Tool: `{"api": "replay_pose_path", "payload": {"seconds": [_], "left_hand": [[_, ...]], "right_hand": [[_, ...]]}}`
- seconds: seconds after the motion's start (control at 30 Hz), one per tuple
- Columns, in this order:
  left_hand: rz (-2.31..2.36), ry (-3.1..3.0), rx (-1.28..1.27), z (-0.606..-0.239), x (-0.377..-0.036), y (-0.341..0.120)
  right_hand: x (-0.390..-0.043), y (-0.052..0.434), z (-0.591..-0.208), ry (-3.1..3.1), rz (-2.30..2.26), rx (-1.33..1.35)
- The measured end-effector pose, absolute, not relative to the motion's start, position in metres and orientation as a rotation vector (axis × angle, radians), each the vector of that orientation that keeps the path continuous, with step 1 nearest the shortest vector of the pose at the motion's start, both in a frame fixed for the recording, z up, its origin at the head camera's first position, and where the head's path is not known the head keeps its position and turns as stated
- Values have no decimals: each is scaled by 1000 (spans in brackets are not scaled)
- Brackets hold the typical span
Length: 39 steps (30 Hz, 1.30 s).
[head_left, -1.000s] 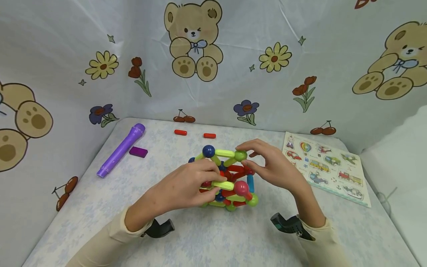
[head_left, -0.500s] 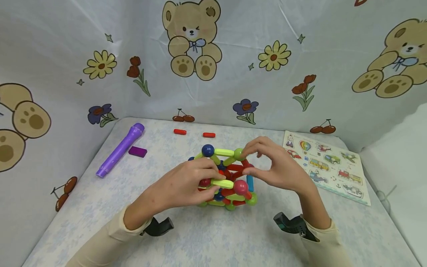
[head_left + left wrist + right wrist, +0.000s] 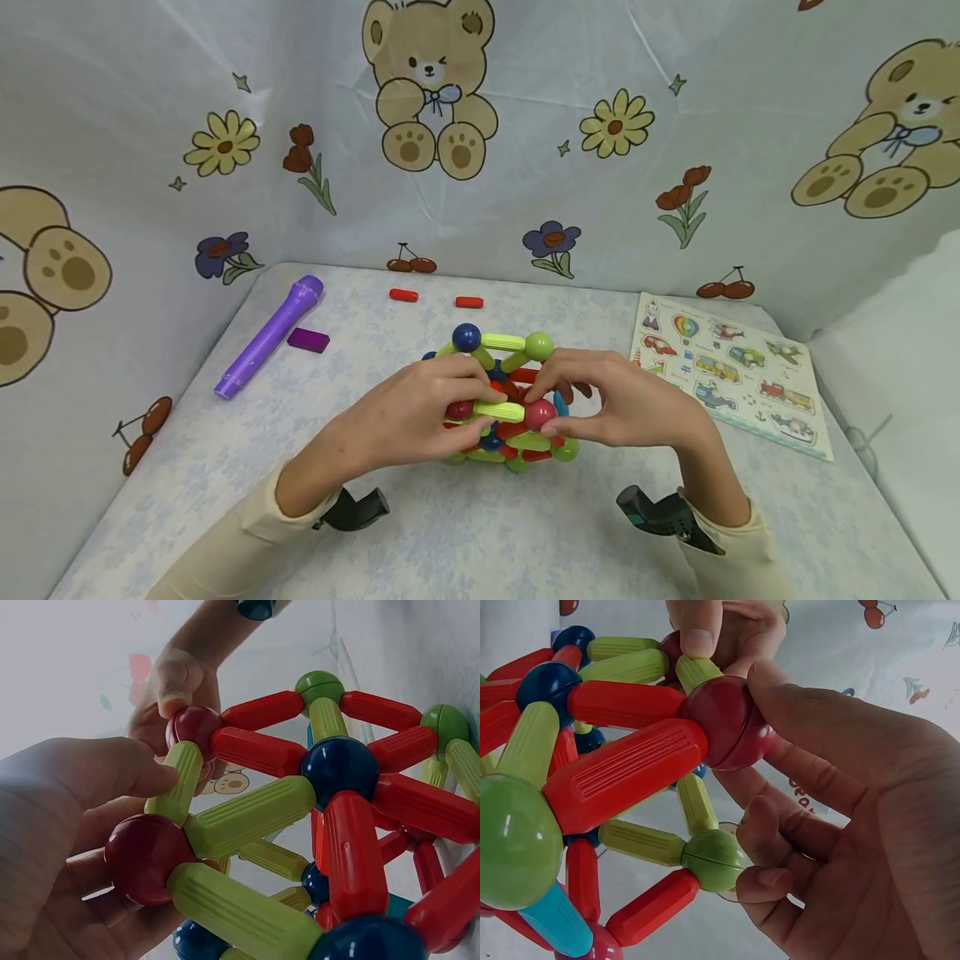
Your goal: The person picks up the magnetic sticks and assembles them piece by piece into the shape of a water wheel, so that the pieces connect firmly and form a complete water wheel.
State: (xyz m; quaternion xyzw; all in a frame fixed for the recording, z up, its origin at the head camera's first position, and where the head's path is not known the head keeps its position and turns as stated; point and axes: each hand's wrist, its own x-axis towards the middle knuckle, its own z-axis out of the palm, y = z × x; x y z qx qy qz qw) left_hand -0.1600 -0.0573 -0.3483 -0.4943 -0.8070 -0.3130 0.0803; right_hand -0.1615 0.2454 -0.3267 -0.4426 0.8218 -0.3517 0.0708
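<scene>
A structure of magnetic rods and balls (image 3: 504,342) in red, green and blue stands mid-table. My left hand (image 3: 468,404) grips its near left side, thumb on a green rod (image 3: 176,791) and fingers curled under a dark red ball (image 3: 146,859). From the right, my right hand (image 3: 551,408) pinches another dark red ball (image 3: 539,414) at the near top corner. In the right wrist view its thumb lies over that ball (image 3: 727,731) and its fingers curl by a green ball (image 3: 714,860). The structure's far side is partly hidden behind both hands.
A purple tube (image 3: 270,337) and a small purple block (image 3: 309,340) lie at the back left. Two loose red rods (image 3: 403,294) (image 3: 469,302) lie behind the structure. A picture puzzle board (image 3: 731,375) sits on the right. Patterned cloth walls close in the table.
My right hand has dropped from the top green ball to the near dark red ball and closed on it. The left hand has kept its grip.
</scene>
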Motion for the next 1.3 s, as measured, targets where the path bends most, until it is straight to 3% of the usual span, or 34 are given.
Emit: {"api": "replay_pose_path", "payload": {"seconds": [0.5, 0.63, 0.77, 1.0, 1.13, 1.3], "left_hand": [[-1117, -2445, -1419, -339, -177, -67], [-1239, -2447, -1221, -339, -212, -92], [-1194, -2583, -990, -358, -269, -116], [-997, -2957, -921, -410, -364, -131], [-860, -3110, -883, -426, -389, -131], [-762, -3197, -804, -436, -396, -128]], "right_hand": [[-168, 252, -328, 2537, -1147, -1294], [-177, 254, -333, 2737, -1225, -1272], [-185, 255, -341, 2903, -1232, -1172], [-193, 256, -354, 2903, -1214, -1089], [-195, 256, -357, 2863, -1227, -1119], [-197, 254, -355, 2845, -1234, -1133]]}}
